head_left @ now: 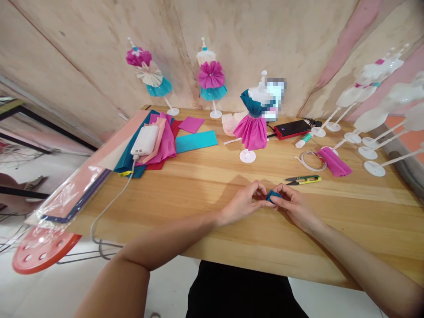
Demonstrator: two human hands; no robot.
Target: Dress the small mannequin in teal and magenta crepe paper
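A small folded piece of dark teal crepe paper (273, 195) is held between my two hands over the front of the wooden table. My left hand (249, 198) pinches its left side, and my right hand (291, 204) grips the right side between thumb and fingers. Just beyond my right hand lie yellow-and-green thread snips (303, 180). Farther back stands a small white mannequin (260, 94) dressed in a teal wrapped top (252, 105) and a gathered magenta skirt (251, 132).
At left, a white power bank (145, 140) rests on stacked coloured paper, its cable running off the front edge. Two dressed mannequins (212, 75) stand by the wall; several bare ones (371, 117) crowd the right. A glue stick (303, 140) and magenta roll (334, 162) lie nearby.
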